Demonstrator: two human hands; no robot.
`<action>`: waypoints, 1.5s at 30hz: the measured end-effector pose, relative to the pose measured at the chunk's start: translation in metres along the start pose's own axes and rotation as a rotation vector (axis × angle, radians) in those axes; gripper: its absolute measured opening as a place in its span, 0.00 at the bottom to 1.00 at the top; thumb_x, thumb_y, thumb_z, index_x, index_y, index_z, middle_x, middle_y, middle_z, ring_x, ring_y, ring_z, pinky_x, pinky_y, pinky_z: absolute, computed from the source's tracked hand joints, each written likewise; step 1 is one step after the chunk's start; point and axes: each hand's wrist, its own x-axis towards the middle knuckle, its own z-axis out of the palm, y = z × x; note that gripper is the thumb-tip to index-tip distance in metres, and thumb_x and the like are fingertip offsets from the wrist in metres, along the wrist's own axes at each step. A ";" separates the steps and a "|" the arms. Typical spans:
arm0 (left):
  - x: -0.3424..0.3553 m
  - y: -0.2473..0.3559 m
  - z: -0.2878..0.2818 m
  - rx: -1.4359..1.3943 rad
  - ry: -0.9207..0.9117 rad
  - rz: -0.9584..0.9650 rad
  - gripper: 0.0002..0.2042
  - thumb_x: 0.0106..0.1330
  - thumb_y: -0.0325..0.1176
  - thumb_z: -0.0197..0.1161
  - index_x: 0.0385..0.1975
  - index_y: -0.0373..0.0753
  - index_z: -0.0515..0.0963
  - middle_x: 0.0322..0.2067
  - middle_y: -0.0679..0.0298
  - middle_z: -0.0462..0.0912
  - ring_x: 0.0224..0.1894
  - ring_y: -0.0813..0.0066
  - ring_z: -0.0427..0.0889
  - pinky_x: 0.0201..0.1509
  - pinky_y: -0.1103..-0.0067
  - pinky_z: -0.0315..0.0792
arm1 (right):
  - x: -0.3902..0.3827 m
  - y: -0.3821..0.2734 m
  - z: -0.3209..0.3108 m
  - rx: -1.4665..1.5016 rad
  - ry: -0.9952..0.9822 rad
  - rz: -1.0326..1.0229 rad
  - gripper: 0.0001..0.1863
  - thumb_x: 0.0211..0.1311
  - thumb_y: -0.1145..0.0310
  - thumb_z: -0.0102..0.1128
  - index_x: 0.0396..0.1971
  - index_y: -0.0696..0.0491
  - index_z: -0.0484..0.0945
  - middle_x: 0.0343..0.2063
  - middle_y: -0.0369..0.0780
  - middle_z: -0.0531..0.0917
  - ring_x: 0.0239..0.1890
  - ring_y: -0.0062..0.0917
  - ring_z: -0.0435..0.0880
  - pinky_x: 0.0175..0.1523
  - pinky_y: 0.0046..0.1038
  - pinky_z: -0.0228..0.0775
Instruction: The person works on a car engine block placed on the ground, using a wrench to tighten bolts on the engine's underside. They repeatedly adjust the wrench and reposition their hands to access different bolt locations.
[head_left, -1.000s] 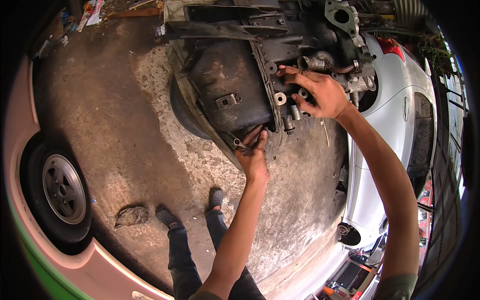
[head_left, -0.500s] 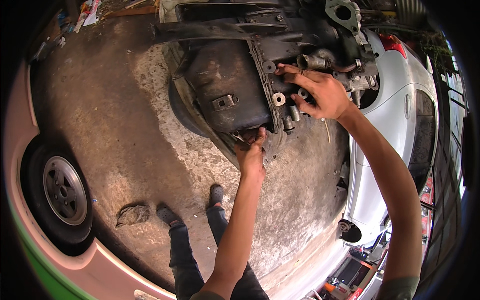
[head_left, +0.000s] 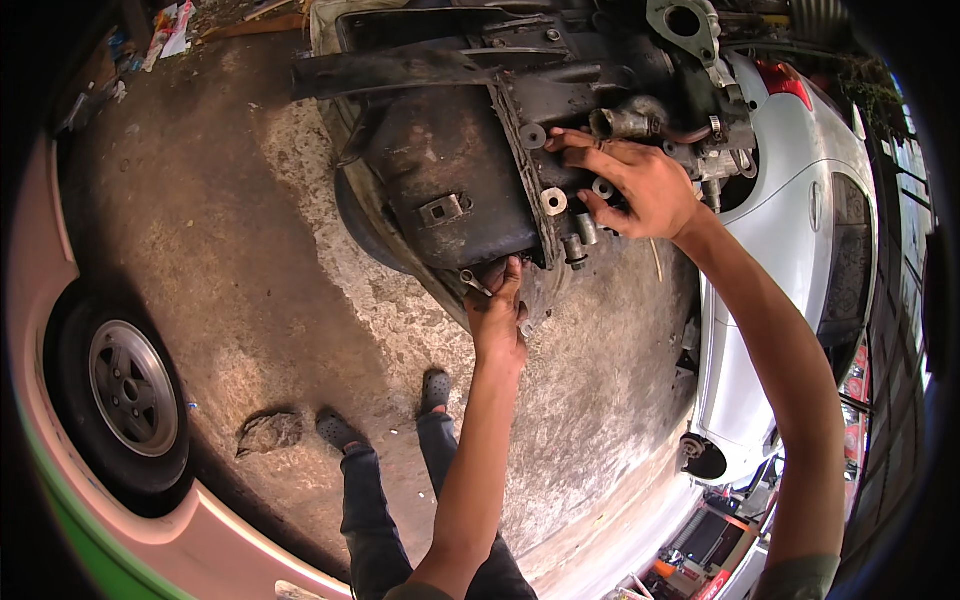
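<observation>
A greasy black engine assembly (head_left: 450, 170) with a bulging, pan-like cover fills the upper middle. Below the cover's near edge, my left hand (head_left: 497, 318) is closed around a small wrench (head_left: 470, 279), whose ring end sticks out past the fingers. My right hand (head_left: 645, 185) rests on the engine with fingers stretched out and thumb apart. Its fingertips lie beside a grey washer (head_left: 533, 136). Near the thumb are a lighter washer (head_left: 554, 201), a smaller washer (head_left: 602, 187) and a short metal sleeve (head_left: 587, 229). A dark bolt (head_left: 575, 250) stands close to that sleeve.
A silver car (head_left: 780, 250) stands on the right. On the left is a pinkish car body with a wheel (head_left: 137, 385). Stained concrete floor (head_left: 330, 330) lies between them, with a dark lump (head_left: 270, 432) near my feet. A pipe stub (head_left: 620, 123) juts out beyond my right hand.
My left hand has shifted slightly left and down, and more of the wrench's ring end shows. The right hand stays in place on the engine.
</observation>
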 end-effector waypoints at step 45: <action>0.006 -0.012 0.008 0.041 0.067 0.155 0.07 0.62 0.25 0.69 0.38 0.37 0.81 0.32 0.71 0.84 0.32 0.84 0.76 0.27 0.84 0.62 | 0.002 0.003 0.005 -0.066 0.086 -0.054 0.19 0.53 0.65 0.62 0.47 0.50 0.76 0.54 0.35 0.81 0.46 0.34 0.85 0.45 0.32 0.82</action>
